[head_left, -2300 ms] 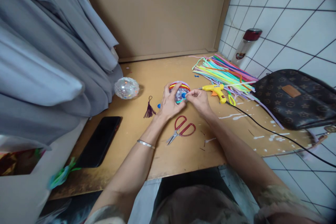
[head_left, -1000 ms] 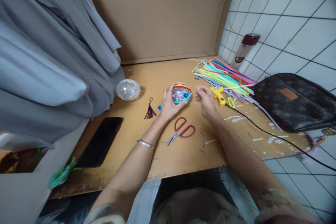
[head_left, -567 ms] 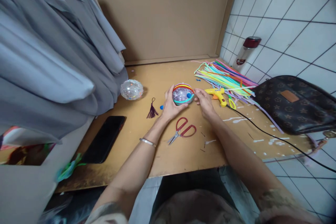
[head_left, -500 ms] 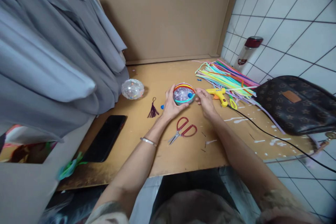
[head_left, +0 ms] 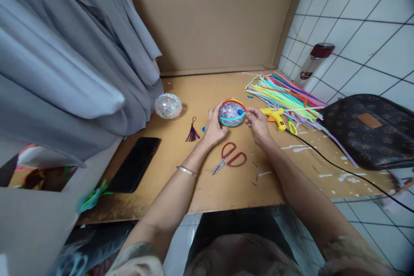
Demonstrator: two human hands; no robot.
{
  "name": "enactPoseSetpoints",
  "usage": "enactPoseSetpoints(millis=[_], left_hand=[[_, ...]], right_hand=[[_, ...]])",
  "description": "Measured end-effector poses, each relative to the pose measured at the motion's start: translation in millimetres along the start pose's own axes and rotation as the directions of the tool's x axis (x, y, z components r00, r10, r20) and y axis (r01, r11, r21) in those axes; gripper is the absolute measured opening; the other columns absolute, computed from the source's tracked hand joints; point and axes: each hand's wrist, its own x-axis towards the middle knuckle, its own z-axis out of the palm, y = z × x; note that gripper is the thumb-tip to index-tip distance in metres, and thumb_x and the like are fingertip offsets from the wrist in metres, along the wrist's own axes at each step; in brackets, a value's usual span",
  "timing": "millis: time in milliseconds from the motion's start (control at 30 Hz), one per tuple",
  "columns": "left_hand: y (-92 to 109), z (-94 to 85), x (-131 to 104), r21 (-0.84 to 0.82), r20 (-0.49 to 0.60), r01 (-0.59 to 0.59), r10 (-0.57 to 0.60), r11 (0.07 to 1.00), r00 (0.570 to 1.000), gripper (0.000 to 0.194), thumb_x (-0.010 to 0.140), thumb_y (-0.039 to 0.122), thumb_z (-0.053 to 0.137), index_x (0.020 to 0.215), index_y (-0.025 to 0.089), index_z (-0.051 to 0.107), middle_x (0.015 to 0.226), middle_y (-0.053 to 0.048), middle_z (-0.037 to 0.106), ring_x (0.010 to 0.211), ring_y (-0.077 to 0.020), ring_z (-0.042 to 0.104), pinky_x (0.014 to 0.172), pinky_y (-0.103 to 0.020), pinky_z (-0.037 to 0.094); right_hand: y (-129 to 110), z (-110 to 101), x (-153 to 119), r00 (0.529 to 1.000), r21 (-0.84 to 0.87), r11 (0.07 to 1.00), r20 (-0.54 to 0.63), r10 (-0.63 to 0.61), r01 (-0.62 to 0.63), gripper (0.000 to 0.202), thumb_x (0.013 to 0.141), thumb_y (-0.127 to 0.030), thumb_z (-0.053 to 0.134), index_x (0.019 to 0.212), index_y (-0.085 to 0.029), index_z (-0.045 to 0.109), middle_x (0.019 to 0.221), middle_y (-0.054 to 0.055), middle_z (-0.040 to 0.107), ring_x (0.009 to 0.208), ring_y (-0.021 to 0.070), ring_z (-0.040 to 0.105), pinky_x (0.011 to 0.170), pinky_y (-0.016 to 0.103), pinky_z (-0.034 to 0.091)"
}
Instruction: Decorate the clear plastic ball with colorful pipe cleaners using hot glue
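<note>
striped ball [head_left: 230,116] sits between your two hands, over the table [head_left: 233,194]. your left hand [head_left: 214,127] cups its left side, fingers half-curled around it, thumb toward the lower edge. your right hand [head_left: 258,125] is at the ball's right edge, thumb and fingertips drawn close together; cannot tell whether they pinch anything. both your forearms angle inward, palms facing the ball. left fingertips partly hidden by the ball; right-hand contact too small to resolve. front of yellow glue gun [head_left: 275,116] hidden behind your right hand.
</note>
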Motion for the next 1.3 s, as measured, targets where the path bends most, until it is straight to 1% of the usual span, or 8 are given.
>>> enactPoseSetpoints(millis=[200,333,533,667,933,1033,1167,1300], left_hand=[[3,-1.1,-1,-0.008,-0.032,0.018,-0.018,1.000,0.999,0.074,0.074,0.019,0.061,0.145,0.025,0.043,0.146,-0.013,0.050,0.136,-0.0311,0.048,0.119,-0.051,0.039],[3,-12.7,3,0.024,-0.122,0.108,-0.104,0.994,0.987,0.063,0.075,0.019,0.059,0.138,0.023,0.053,0.135,-0.013,0.059,0.114,-0.0274,0.060,0.098,-0.044,0.053],[-5,-62.6,14,-0.015,-0.337,0.373,-0.356,0.928,0.872,0.014,0.082,0.027,0.060,0.084,0.017,0.069,0.080,-0.004,0.067,0.067,-0.0150,0.056,0.072,-0.029,0.048],[-9,-83.4,9,-0.021,-0.115,0.498,-0.497,0.867,0.860,0.013,0.071,0.023,0.076,0.066,0.015,0.068,0.061,-0.001,0.062,0.055,-0.0110,0.050,0.057,-0.024,0.038],[-11,-87.9,1,-0.032,0.205,0.624,-0.606,0.781,0.769,0.015,0.054,0.020,0.086,0.061,0.017,0.073,0.050,0.000,0.062,0.041,-0.0095,0.046,0.044,-0.023,0.031],[-12,-89.0,3,0.024,0.262,0.620,-0.603,0.785,0.754,0.015,0.052,0.020,0.085,0.056,0.017,0.071,0.049,0.000,0.061,0.041,-0.0100,0.047,0.043,-0.022,0.033],[-8,-87.2,6,0.062,0.288,0.594,-0.584,0.802,0.758,0.016,0.054,0.020,0.083,0.052,0.017,0.067,0.045,0.002,0.057,0.041,-0.0088,0.044,0.044,-0.021,0.030],[0,-78.9,10,-0.074,0.132,0.525,-0.514,0.848,0.848,0.013,0.063,0.019,0.078,0.058,0.016,0.067,0.053,0.001,0.061,0.049,-0.0091,0.048,0.049,-0.020,0.033]], right_hand=[[2,1,0,1.000,-0.039,0.999,-0.006,-0.023,0.023,0.029,0.069,-0.042,0.062,0.089,-0.021,0.065,0.072,-0.003,0.062,0.065,0.0130,0.054,0.066,0.029,0.045],[3,1,0,0.999,-0.049,0.998,-0.014,-0.040,0.040,0.027,0.070,-0.041,0.062,0.088,-0.021,0.065,0.071,-0.003,0.061,0.064,0.0129,0.052,0.064,0.027,0.043],[4,1,1,0.999,-0.039,0.998,-0.018,-0.050,0.050,0.027,0.070,-0.040,0.062,0.088,-0.021,0.064,0.073,-0.003,0.061,0.065,0.0132,0.052,0.067,0.029,0.044],[6,1,2,0.998,-0.061,0.997,-0.025,-0.051,0.050,0.027,0.071,-0.041,0.063,0.088,-0.021,0.065,0.073,-0.002,0.062,0.067,0.0141,0.054,0.069,0.030,0.046],[5,-5,4,0.984,-0.219,0.963,-0.054,-0.170,0.155,0.021,0.076,-0.036,0.056,0.086,-0.021,0.066,0.086,0.003,0.070,0.081,0.0199,0.062,0.082,0.036,0.050],[1,-8,-1,0.963,-0.436,0.866,0.007,-0.269,0.245,0.020,0.081,-0.029,0.051,0.090,-0.021,0.068,0.095,0.007,0.072,0.090,0.0236,0.063,0.090,0.040,0.050],[-6,-14,-7,0.934,-0.738,0.619,0.039,-0.356,0.267,0.030,0.085,-0.021,0.047,0.105,-0.018,0.068,0.109,0.014,0.069,0.105,0.0280,0.060,0.098,0.043,0.045],[-18,-24,-5,0.919,-0.912,0.401,-0.084,-0.384,0.084,0.039,0.089,-0.023,0.046,0.123,-0.013,0.061,0.125,0.020,0.062,0.121,0.0349,0.051,0.102,0.050,0.037]])
